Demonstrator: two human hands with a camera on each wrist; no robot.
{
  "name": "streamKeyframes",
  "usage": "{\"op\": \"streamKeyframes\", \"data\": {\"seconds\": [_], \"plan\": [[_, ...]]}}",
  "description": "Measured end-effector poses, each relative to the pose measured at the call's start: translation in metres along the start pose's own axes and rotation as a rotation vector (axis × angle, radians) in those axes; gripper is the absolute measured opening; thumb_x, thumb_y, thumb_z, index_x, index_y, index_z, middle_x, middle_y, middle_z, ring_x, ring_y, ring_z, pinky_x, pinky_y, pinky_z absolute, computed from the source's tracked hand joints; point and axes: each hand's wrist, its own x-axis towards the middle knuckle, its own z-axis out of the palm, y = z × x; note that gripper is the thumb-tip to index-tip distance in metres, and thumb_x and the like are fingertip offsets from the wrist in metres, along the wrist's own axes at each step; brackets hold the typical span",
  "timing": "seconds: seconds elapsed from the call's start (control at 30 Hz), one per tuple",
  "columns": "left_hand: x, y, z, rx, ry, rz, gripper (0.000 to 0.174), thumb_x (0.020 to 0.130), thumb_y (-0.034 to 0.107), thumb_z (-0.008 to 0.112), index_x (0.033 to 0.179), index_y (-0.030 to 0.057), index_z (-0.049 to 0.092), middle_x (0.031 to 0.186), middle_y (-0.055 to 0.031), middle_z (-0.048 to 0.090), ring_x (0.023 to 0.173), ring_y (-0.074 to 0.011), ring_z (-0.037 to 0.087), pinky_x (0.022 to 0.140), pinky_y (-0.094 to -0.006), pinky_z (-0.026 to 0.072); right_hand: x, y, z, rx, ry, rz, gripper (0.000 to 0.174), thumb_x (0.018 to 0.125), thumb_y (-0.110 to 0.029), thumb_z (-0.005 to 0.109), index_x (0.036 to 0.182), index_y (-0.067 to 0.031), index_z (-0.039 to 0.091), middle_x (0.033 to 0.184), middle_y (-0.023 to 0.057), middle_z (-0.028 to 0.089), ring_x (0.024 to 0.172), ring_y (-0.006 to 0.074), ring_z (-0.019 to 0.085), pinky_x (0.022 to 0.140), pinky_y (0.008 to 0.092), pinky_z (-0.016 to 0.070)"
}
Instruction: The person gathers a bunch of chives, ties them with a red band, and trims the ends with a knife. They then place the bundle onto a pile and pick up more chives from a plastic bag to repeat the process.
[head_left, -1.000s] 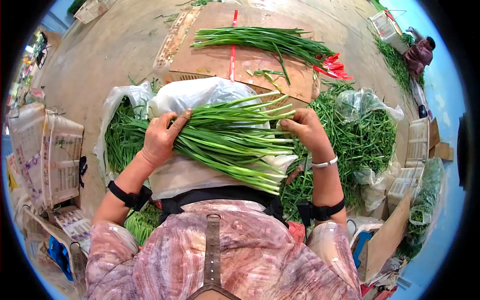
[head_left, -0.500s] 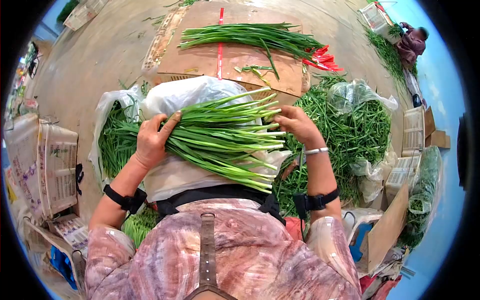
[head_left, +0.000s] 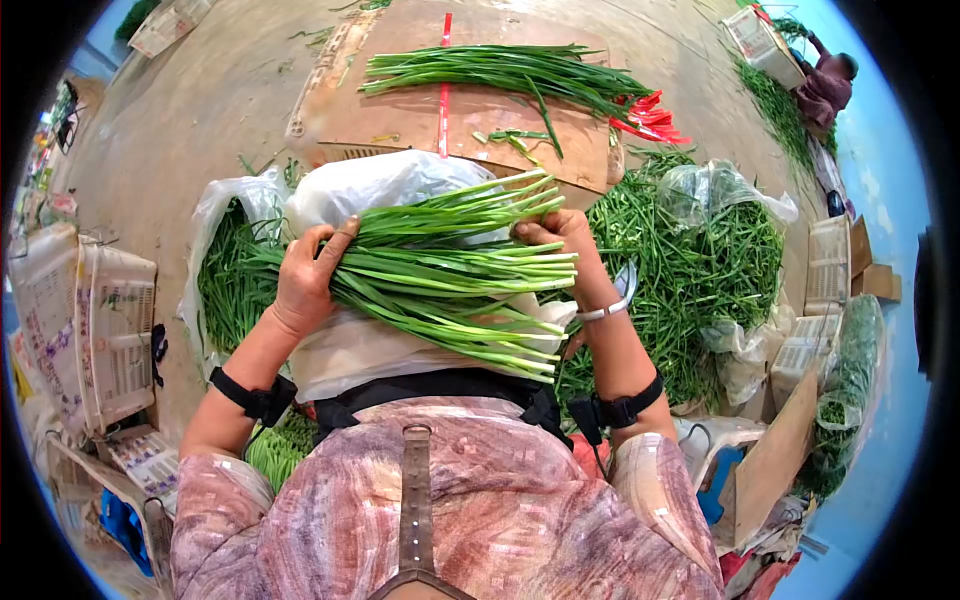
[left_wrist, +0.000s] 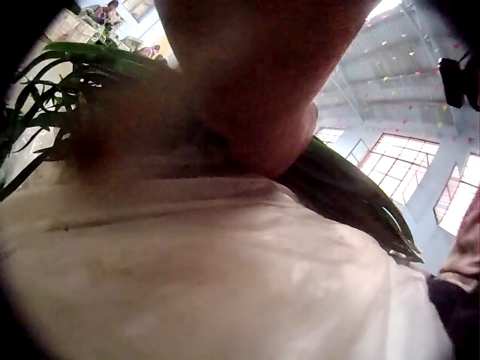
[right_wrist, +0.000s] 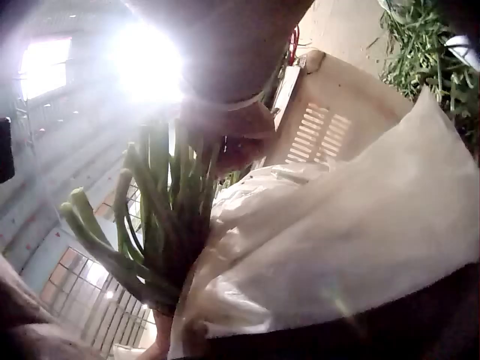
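Observation:
A loose bunch of garlic chives (head_left: 450,265) lies across the lap on white plastic, pale stalk ends to the right and leaves to the left. My left hand (head_left: 307,275) grips its leafy side, thumb on top; the fingers underneath are partly hidden. At the upper stalk ends, my right hand (head_left: 562,240) pinches stalks between thumb and curled fingers. The right wrist view shows the cut stalk ends (right_wrist: 82,202) fanned out beside that hand. Dark leaves (left_wrist: 345,195) stick out behind the left hand in the left wrist view.
In front, a second chive bunch (head_left: 490,80) lies on a cardboard-topped crate (head_left: 400,120) beside red ties (head_left: 655,118). Loose greens (head_left: 690,290) are heaped at right; a plastic bag of greens (head_left: 230,260) sits at left. White crates (head_left: 118,320) stand farther left. Another person (head_left: 828,88) is at far right.
My right hand has moved left, from the stalk tips in over the upper stalks, and its fingers have curled in. The left hand keeps its grip on the bunch. The head view has shifted slightly.

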Motion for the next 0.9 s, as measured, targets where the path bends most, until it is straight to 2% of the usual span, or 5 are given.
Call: {"op": "streamKeyframes", "data": {"seconds": [0.2,0.3,0.43,0.7,0.9], "plan": [[0.002,-0.003,-0.004,0.053,-0.014,0.038,0.063,0.067,0.008,0.062,0.128,0.0155,0.050,0.093,-0.0108,0.053,0.075,-0.0260,0.054,0.065,-0.0347,0.0431,-0.040,-0.023,-0.087,-0.208,0.184,0.096,0.019,0.080,-0.015,0.061,0.071,0.0011,0.065,0.058,0.0021,0.057,0.048,0.0075,0.047,0.044,0.0221,0.0363],[0.003,-0.002,-0.005,0.069,-0.026,0.048,0.062,0.068,0.008,0.061,0.128,0.0160,0.050,0.092,-0.0103,0.053,0.073,-0.0251,0.053,0.064,-0.0344,0.0427,-0.050,-0.018,-0.151,-1.456,0.277,0.435,0.024,0.073,-0.013,0.065,0.096,-0.0042,0.067,0.075,0.0157,0.065,0.064,0.0215,0.062,0.060,0.0362,0.0496],[0.008,0.003,-0.005,0.078,-0.017,0.063,0.059,0.069,0.009,0.060,0.128,0.0162,0.051,0.091,-0.0096,0.052,0.072,-0.0244,0.053,0.063,-0.0338,0.0423,-0.039,-0.039,-0.112,-0.820,0.283,0.066,0.042,0.072,-0.013,0.069,0.110,0.0013,0.058,0.109,0.0193,0.060,0.093,0.0224,0.061,0.076,0.0355,0.0504],[0.002,-0.003,-0.003,0.124,-0.028,0.067,0.059,0.069,0.009,0.059,0.127,0.0163,0.051,0.092,-0.0101,0.053,0.074,-0.0243,0.054,0.063,-0.0337,0.0420,-0.002,-0.017,-0.017,-0.006,-0.040,0.124,0.014,0.077,-0.009,0.066,0.083,0.0039,0.065,0.072,0.0069,0.065,0.060,0.0097,0.057,0.055,0.0246,0.0466],[0.004,0.001,-0.006,0.133,-0.045,0.080,0.055,0.070,0.010,0.058,0.125,0.0151,0.054,0.094,-0.0110,0.053,0.078,-0.0243,0.055,0.065,-0.0334,0.0416,-0.016,-0.022,-0.031,-0.891,-0.065,-0.033,0.014,0.073,-0.007,0.064,0.073,0.0067,0.064,0.060,0.0107,0.061,0.055,0.0139,0.055,0.055,0.0320,0.0462]]}}
